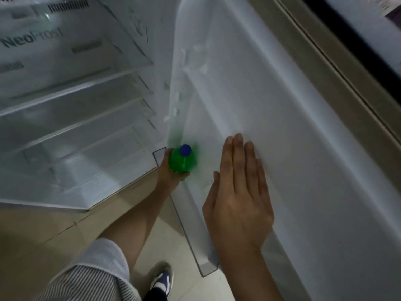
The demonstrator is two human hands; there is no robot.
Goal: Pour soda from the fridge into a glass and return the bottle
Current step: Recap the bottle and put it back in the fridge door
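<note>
On the left, the fridge shelves (65,109) hold nothing that I can see. The left hand (171,170) grasps the bottle (182,159) around its body; the bottle is upright, cap toward me, at the hinge end of the door bin (186,224), and I cannot tell if its base rests inside. The bin shows nothing else, and the right hand (236,203), farther from the bottle, lies flat with straight fingers on the door (282,105).

Fridge (65,98) open. L hand (170,172) grips a green bottle (182,161) w/ blue cap (185,149) at the far end of the clear door rack (188,231) (too blurred to tell if it's resting inside). R hand (236,198) lies flat on the inner door (282,105), fingers straight. One shoe (162,279) on the tiled floor (43,235).
</note>
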